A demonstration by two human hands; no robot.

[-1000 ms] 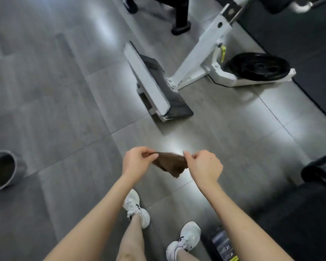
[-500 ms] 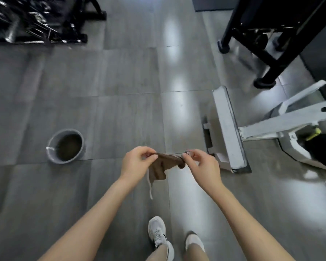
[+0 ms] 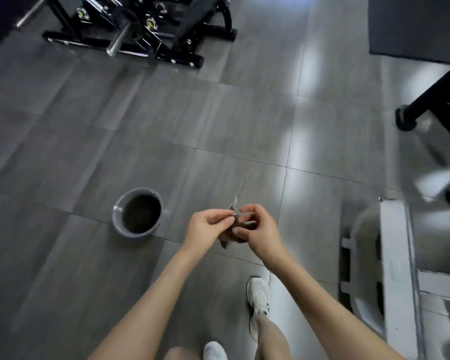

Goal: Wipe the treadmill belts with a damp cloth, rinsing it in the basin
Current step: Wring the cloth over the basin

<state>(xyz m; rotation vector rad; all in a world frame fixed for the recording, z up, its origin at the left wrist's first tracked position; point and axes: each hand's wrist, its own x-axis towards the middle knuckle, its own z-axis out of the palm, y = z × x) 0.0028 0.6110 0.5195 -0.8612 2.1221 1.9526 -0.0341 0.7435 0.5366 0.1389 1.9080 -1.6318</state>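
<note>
Upper left of the frame there's a black rack (image 3: 140, 29) with some chrome bars sticking out, standing on grey floor tiles (image 3: 63, 157). Left of centre is the basin (image 3: 118, 224), grey and round, sitting on the floor with dark water in it. Just right of it, a bit lower in the frame, is the left hand (image 3: 205, 229), fingers curled and pinching one edge of the cloth (image 3: 226, 241). The cloth is brown, bunched up small between both hands and held up off the floor, near the basin but not in it. The right hand (image 3: 260, 229) has it too, thumb and fingers curled round the other side. Lower centre-right you get a white shoe (image 3: 257, 294) on the tiles, then a white machine frame (image 3: 395, 268) at the lower right, pretty blurry, and a black mat (image 3: 413, 24) in the upper right corner
</note>
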